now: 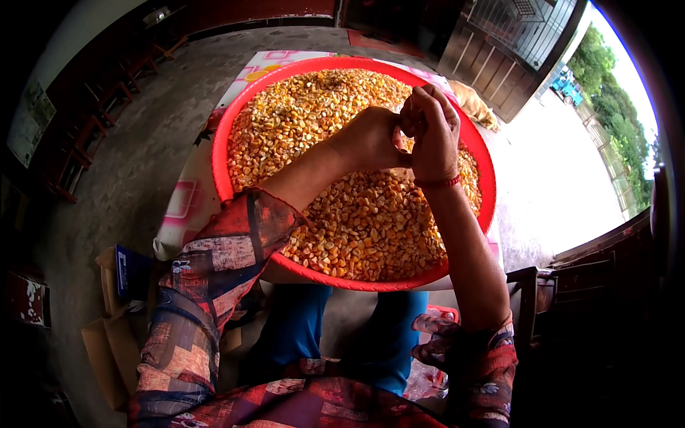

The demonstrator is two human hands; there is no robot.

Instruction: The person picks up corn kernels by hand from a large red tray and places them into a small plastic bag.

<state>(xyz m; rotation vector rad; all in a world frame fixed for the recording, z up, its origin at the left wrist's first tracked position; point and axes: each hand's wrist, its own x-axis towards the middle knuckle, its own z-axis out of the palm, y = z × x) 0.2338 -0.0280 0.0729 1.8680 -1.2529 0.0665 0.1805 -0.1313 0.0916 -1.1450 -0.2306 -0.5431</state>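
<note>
A wide red plastic basin (488, 176) holds a deep heap of dried corn kernels (369, 230). My left hand (374, 138) reaches in from the left with curled fingers, over the right part of the heap. Against it is my right hand (432, 131), raised and bent at the wrist, its fingers curled inward. A red bracelet (439, 183) circles my right wrist. Just below the hands shows a small translucent patch (400, 173), too hidden to name. What lies between my fingers is covered by the hands themselves.
The basin stands on a table with a patterned cloth (184, 200). Cardboard boxes (109, 353) lie low at left; a red basket with clear plastic bottles (428, 369) is by my legs. A dog (473, 104) lies beyond the table near the open door (495, 59). Wooden stools (88, 134) line the left.
</note>
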